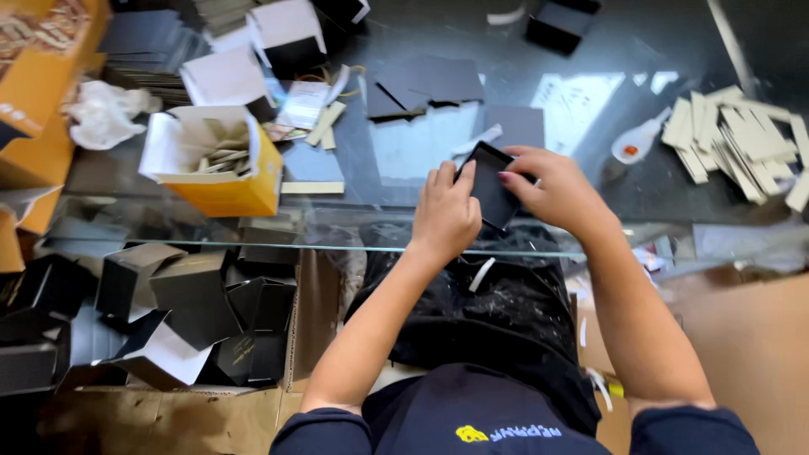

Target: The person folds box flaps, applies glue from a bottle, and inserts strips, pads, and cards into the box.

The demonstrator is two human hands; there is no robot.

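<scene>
Both hands hold a small black box (490, 192) just above the near edge of a glass table (590, 59). My left hand (445, 212) grips its left side with the fingers pressed on the rim. My right hand (552, 189) wraps the box's right side, thumb on its top face. A strip of pale tape or paper (477, 140) lies just beyond the box, by flat dark card pieces (430, 82).
An orange carton (221, 160) of pale strips stands at the left. A pile of beige card strips (742, 139) and a white glue bottle (638, 140) lie at the right. Finished black boxes (194, 295) fill a cardboard bin below the table at the left.
</scene>
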